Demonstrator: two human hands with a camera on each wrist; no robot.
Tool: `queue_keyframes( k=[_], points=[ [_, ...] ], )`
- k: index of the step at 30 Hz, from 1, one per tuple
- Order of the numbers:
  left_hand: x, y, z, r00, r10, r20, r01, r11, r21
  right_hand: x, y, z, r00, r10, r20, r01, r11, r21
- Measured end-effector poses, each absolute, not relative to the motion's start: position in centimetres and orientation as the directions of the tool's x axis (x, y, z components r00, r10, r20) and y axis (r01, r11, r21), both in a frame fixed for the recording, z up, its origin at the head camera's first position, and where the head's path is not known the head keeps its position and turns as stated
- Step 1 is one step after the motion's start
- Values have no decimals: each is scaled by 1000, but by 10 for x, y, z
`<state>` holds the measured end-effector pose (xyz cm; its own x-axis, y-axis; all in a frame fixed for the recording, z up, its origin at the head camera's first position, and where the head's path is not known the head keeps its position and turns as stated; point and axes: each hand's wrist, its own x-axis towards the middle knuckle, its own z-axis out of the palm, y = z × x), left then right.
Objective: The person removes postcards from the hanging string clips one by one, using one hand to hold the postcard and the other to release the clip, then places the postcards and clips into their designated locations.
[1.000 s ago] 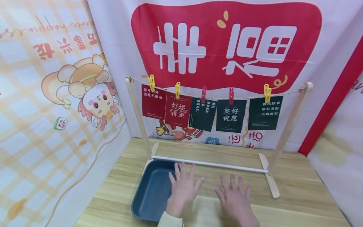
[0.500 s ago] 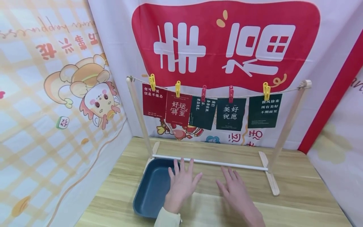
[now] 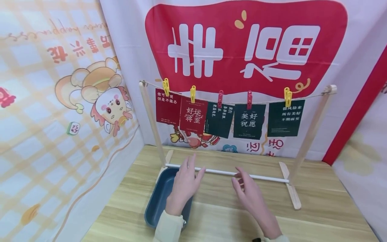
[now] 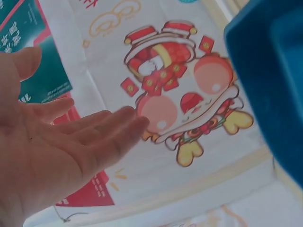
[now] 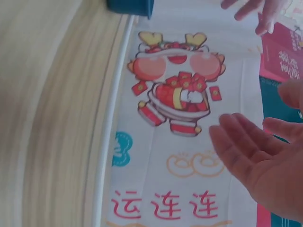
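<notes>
My left hand point(image 3: 185, 183) hovers over the right side of a dark blue tray point(image 3: 155, 196), fingers straight and holding nothing. In the left wrist view the left palm point(image 4: 52, 161) faces sideways with fingers extended. To its right, my right hand point(image 3: 248, 188) hangs in the air near the white rod point(image 3: 217, 172), fingers loosely bent and nothing in them. Farther back, two red cards point(image 3: 193, 117) and three dark green cards point(image 3: 249, 126) hang from a string. Yellow clothespins point(image 3: 193, 94) and red clothespins point(image 3: 249, 100) clip them there.
The string runs between a left wooden post point(image 3: 153, 127) and a right wooden post point(image 3: 311, 137), each on a wooden foot point(image 3: 293, 196). Everything stands on a wood-grain table point(image 3: 217, 215). A printed cloth with a red panel point(image 3: 232, 50) covers the back; another cloth point(image 3: 69, 141) hangs left.
My left hand has risen and moved forward, its fingers closer together. The right hand has lifted and turned, its spread fingers now loosely bent. Cards and tray stay in place.
</notes>
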<state>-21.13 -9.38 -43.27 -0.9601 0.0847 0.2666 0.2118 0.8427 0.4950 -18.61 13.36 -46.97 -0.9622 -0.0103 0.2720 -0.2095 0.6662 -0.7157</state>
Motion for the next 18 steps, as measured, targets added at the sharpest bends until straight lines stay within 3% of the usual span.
queue_keyframes(
  k=[4, 11, 18],
  points=[
    [-218, -103, -420, -930, 62, 362, 251, 826, 504, -190, 125, -458, -973, -17, 230, -190, 620, -761],
    [-229, -122, -388, -851, 12, 525, 359, 743, 565, -197, 113, -436, -935, -93, 341, -342, 490, -802],
    [-240, -137, -355, -743, -24, 669, 469, 695, 545, -208, 100, -407, -904, -195, 381, -427, 396, -813]
  ],
)
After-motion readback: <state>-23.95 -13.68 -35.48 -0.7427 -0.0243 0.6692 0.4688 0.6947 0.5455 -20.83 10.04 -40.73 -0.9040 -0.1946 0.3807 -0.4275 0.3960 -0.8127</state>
